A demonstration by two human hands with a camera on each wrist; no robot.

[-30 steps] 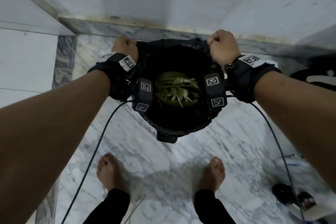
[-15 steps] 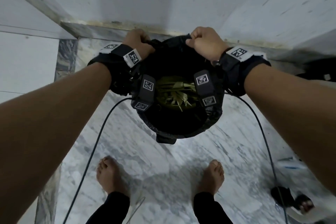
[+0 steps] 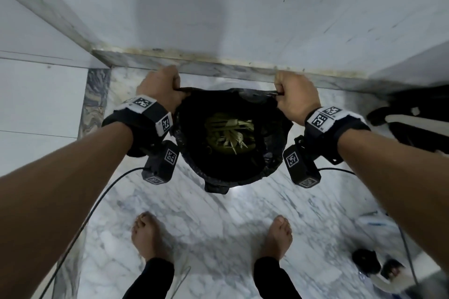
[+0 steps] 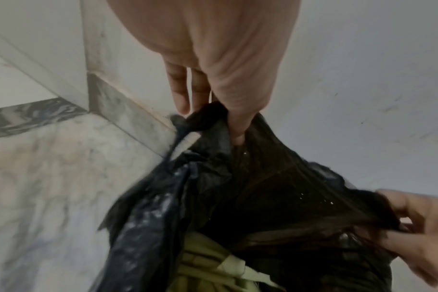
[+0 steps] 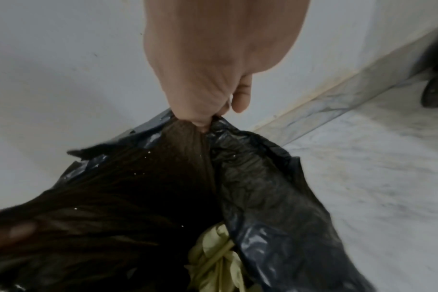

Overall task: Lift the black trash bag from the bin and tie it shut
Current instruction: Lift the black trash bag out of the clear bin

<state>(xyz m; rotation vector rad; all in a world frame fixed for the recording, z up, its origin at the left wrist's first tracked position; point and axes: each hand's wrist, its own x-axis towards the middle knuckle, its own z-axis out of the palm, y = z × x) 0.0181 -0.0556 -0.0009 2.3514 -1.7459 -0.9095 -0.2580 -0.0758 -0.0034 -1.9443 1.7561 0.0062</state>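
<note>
The black trash bag [image 3: 272,133] hangs with its mouth wide, holding green leaves [image 3: 228,136]. My left hand [image 3: 173,91] grips the far left of the rim with curled fingers. My right hand [image 3: 281,94] grips the far right of the rim the same way, so the back edge is stretched taut between them. In the left wrist view my left hand [image 4: 228,120] pinches bunched plastic of the bag [image 4: 163,207] over the leaves [image 4: 208,264]. The right wrist view shows my right hand [image 5: 208,118] clamped on a gathered fold of the bag [image 5: 268,197]. The bin is mostly hidden under the bag.
A white wall with a marble skirting [image 3: 218,65] stands just behind the bag. My bare feet [image 3: 148,238] are on the marble floor [image 3: 213,221] below it. Cables [image 3: 97,206] trail from both wrists. Dark objects [image 3: 413,126] lie at the right, and sandals [image 3: 369,262] at the lower right.
Half a second ago my hands were drawn close together on the bag's rim. They have since moved apart, pulling the back edge taut and opening the mouth wide.
</note>
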